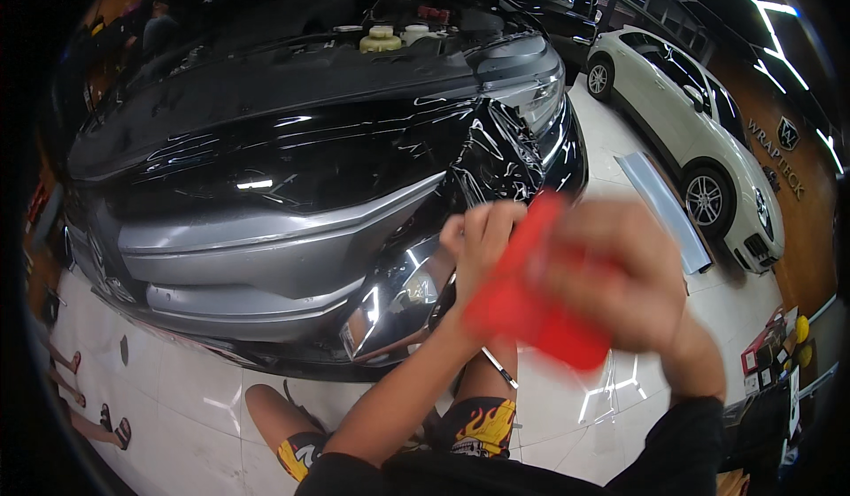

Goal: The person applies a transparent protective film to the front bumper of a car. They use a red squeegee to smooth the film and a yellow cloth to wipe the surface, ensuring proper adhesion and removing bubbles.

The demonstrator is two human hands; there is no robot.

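A: What do we enter under hands?

B: Right hand, one: blurred, holding a red card-like piece, likewise blurred. Left hand, one: fingers curled, just beside crumpled glossy black film; contact, we cannot tell.

A: Where do we place the film?

B: Front corner of a dark car, next to the headlight. We add one reservoir, pale yellow, in the engine bay.

A: Surroundings?

B: We count one white car, at right; one long silvery-blue panel, on the tiled floor beside it; assorted boxes, far right; sandalled feet, lower left.
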